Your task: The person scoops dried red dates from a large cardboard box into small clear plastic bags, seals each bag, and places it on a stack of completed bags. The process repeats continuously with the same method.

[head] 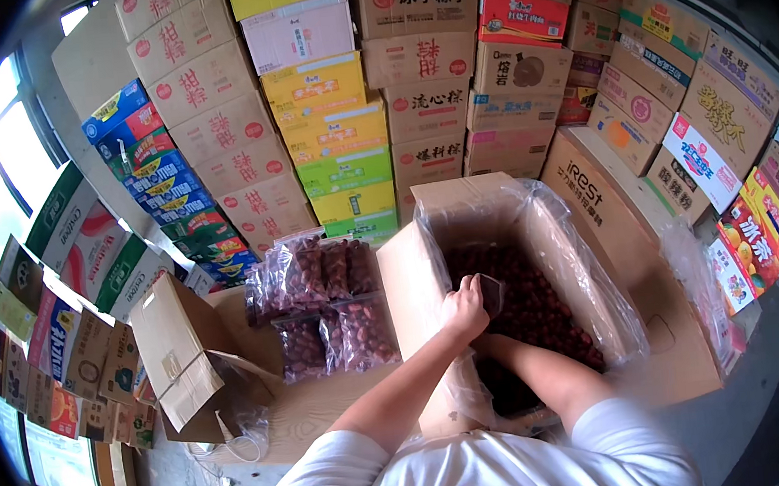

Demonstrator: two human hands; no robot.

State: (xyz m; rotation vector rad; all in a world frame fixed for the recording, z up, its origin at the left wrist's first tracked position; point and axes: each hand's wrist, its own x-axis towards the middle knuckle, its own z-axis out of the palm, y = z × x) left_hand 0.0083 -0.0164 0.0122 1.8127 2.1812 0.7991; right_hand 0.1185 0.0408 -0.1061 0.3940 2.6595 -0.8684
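My left hand [466, 307] grips the edge of what looks like a small clear plastic bag [493, 296] over the open cardboard box [405, 291]. Dark red dried jujubes [547, 315] lie deep inside the box, which has a clear plastic liner [605, 291]. My right hand [489, 343] reaches down into the box below my left wrist. Its fingers are hidden, so I cannot see what they hold. To the left of the box, several filled clear bags of jujubes [368, 330] lie together, some stacked at the back.
A smaller cardboard box [174, 358] stands open at the left, on the wood-grain table [322, 410]. Tall stacks of printed cartons [325, 107] rise behind. A large flat carton [667, 313] and crumpled plastic bags [696, 282] lie to the right.
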